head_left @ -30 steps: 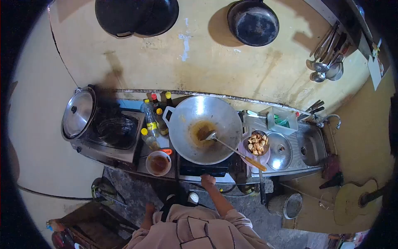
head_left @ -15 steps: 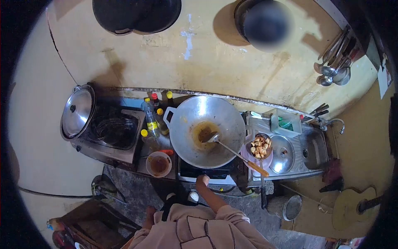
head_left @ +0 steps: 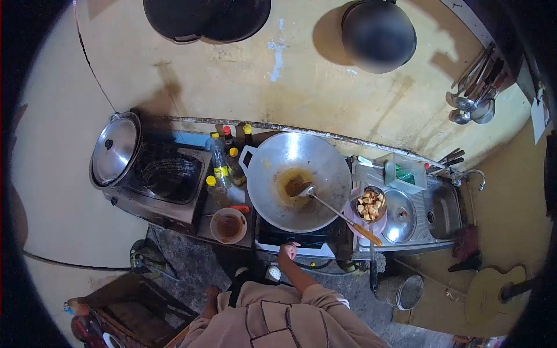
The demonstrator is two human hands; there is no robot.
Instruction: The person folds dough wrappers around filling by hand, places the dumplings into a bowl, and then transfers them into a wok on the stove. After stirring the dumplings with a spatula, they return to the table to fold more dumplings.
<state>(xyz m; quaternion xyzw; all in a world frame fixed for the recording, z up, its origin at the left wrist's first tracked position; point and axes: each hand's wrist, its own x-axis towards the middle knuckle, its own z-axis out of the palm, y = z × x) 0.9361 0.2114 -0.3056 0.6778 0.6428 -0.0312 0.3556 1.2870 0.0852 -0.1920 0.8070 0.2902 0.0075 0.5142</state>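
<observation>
At the front edge of the gas stove [head_left: 325, 250], my right hand [head_left: 288, 252] is closed with its fingers curled against the panel; what they grip is hidden. My left hand [head_left: 213, 293] hangs low beside my body, its fingers too dark to make out. Above my right hand, a large metal wok [head_left: 331, 168] sits on the stove with brownish oily liquid [head_left: 293, 182] in its bottom. A wooden-handled spatula [head_left: 336, 212] rests in it, its handle over the right rim. To the right, a strainer [head_left: 373, 235] of browned cubed pieces [head_left: 371, 205] lies over a pink bowl [head_left: 352, 223].
Left of the wok stand several bottles [head_left: 220, 162] and a bowl of reddish-brown sauce [head_left: 228, 226]. Farther left is another stove [head_left: 156, 209] with a lidded pot [head_left: 116, 151]. A sink [head_left: 447, 216] lies right, with a metal bucket [head_left: 409, 292] below.
The whole view has shifted slightly, moving the counter items right in frame. My right hand stays at the stove front, its fingers turned a little differently. Wok and spatula keep their places.
</observation>
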